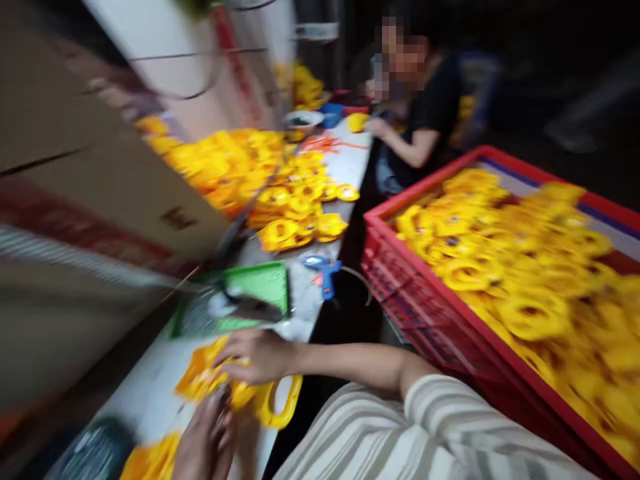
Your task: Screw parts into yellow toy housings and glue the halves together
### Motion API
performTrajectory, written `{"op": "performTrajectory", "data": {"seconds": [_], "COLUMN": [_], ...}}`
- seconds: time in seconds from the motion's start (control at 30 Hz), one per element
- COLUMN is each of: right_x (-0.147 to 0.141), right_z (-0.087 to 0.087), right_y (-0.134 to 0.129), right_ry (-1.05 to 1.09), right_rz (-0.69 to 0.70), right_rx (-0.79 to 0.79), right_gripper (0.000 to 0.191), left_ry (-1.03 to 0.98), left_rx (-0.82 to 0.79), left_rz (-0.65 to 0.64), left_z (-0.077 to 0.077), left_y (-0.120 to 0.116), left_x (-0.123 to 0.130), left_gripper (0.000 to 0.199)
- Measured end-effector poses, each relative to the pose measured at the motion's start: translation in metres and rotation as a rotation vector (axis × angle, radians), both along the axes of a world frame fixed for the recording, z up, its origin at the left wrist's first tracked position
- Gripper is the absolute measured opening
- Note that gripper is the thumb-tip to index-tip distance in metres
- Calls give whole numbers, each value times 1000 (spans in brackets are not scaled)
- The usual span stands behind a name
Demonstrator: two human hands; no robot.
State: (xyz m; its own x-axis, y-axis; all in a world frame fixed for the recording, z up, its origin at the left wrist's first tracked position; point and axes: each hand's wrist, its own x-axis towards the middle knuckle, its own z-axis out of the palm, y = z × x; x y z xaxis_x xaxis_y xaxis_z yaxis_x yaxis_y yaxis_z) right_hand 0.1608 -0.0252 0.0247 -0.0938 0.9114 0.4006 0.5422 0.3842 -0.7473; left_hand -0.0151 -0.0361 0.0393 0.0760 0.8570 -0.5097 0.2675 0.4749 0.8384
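Observation:
My right hand reaches in from the right, its fingers curled over yellow plastic parts at the near end of the white table. Lower in the view, my left hand has its fingers drawn together against the same yellow pieces; what they pinch is blurred and hidden. A yellow ring-shaped piece with an oval opening lies beside my hands at the table edge. More yellow pieces lie to the left of my left hand. Just beyond my right hand sits a green tray with small contents too blurred to name.
A blue glue gun with a cord lies near the table edge. Yellow parts are heaped farther along. A red crate full of yellow parts stands right. A person works beyond. Cardboard boxes stand left.

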Motion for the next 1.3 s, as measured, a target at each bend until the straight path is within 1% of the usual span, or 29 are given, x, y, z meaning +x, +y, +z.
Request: {"op": "performTrajectory", "data": {"seconds": [0.03,0.07,0.13,0.23,0.33,0.43,0.53,0.7,0.77,0.87,0.97,1.03,1.1,1.17,1.2,1.3], "right_x": [2,5,11,10,5,2,2,3,2,2,6,12,18,21,22,18], "right_z": [7,12,16,17,18,20,19,15,15,17,20,20,18,13,11,3], "right_y": [-16,-27,-35,-31,-30,-30,-26,-20,-21,-25,-30,-31,-31,-30,-30,-30], "right_ry": [69,128,219,255,254,192,109,56,40,44,37,4,-48,-113,-148,-264], "right_rz": [4,21,58,162,252,308,359,456,467,450,340,239,178,167,164,148], "right_rx": [-17,-43,-88,-98,-135,-170,-199,-243,-248,-245,-260,-285,-310,-332,-342,-368], "right_gripper": [23,22,21,20,20,21,22,22,22,22,23,22,22,22,22,23], "left_ry": [-112,-229,-338,-403,-452,-461,-458,-463,-466,-459,-350,-171,49,224,287,409], "left_rx": [-90,-105,-93,-96,-88,-63,-46,-45,-48,-43,17,142,311,442,477,474], "left_rz": [87,134,198,286,342,360,375,373,349,291,227,213,178,104,64,-17], "left_z": [8,14,22,21,17,13,7,0,-1,-1,-3,-5,-8,-11,-12,-17], "left_y": [-10,-16,-18,-16,-26,-40,-47,-50,-49,-48,-48,-49,-48,-47,-46,-42], "left_x": [8,17,31,32,22,15,9,3,1,-2,-6,-7,-7,-4,-2,4], "left_gripper": [52,55,54,54,51,47,47,44,43,43,40,34,31,38,43,55]}}
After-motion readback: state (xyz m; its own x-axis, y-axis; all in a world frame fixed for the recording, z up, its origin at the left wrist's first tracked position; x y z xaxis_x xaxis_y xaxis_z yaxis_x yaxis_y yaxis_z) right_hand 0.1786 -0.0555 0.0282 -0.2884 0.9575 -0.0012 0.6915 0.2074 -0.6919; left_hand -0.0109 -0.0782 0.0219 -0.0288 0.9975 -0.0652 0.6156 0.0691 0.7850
